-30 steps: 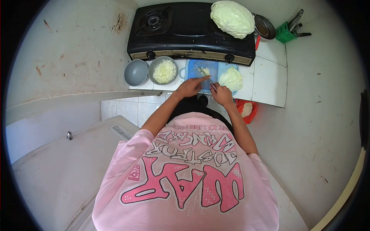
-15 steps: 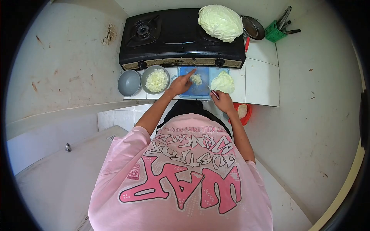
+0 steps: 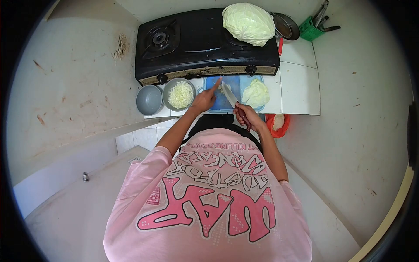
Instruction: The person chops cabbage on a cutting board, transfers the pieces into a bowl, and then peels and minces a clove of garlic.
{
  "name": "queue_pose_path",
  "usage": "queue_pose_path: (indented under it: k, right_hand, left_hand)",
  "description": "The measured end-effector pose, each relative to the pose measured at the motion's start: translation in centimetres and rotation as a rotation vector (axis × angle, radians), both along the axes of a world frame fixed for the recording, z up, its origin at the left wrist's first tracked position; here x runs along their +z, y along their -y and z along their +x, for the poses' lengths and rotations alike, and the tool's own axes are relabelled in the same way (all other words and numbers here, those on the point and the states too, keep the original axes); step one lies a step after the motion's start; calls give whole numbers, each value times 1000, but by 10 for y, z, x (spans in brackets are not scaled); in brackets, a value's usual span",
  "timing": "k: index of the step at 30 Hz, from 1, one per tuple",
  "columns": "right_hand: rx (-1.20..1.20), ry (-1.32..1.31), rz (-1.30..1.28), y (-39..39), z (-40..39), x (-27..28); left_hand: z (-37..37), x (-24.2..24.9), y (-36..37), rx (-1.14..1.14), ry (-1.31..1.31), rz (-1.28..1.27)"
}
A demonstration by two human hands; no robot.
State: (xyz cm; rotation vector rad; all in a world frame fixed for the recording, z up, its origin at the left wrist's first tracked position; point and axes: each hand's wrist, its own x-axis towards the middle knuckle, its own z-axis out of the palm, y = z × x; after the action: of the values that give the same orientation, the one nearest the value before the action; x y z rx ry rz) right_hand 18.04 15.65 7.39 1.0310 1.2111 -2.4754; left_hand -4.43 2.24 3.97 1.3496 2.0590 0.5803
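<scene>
My right hand grips a kitchen knife by its dark red handle, blade flat and angled up-left over the blue cutting board. Beside the blade's far end is a small heap of chopped cabbage, partly covered by the blade. My left hand rests at the board's left side, index finger stretched toward its back edge and the other fingers partly hidden. Pale cabbage leaves lie on the board's right part.
A grey bowl of chopped cabbage and another grey bowl stand left of the board. Behind is a black gas stove bearing a whole cabbage. A pan, green utensil basket and red bag are at right.
The knife has turned so its blade lies flat over the chopped heap, its tip now near my left index finger. My right hand has rotated with it. The view has shifted slightly.
</scene>
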Motion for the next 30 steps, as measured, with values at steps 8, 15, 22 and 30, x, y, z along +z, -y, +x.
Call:
queue_pose_path:
  k: [8,15,22,30]
  right_hand:
    - [-282,46,1,24,38,-9]
    - [-697,104,40,68,80,-8]
    - [-999,181,116,117,94,-11]
    - [-1155,222,119,139,76,-26]
  left_hand:
    - [-7,-13,-44,-150,94,228]
    - [39,-5,-116,-498,166,158]
    - [74,-29,-148,-437,19,215]
    - [67,-37,-155,-412,-24,224]
